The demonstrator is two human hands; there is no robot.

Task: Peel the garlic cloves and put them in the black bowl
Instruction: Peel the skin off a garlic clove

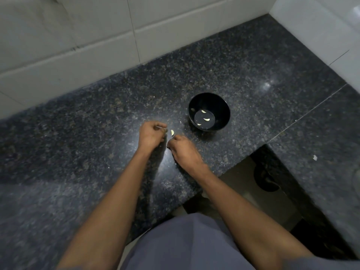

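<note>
Granite counter (253, 75): left hand (151, 135) pinches skin; right hand (183, 148) pinches garlic clove (172, 132). Strip husk fully before transferring to black bowl (224, 106).

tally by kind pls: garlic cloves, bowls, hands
Garlic cloves: 4 (three in the bowl, one on the counter between the hands)
Black bowl: 1
Hands: 2 (left hand, right hand)
Total: 7
</note>
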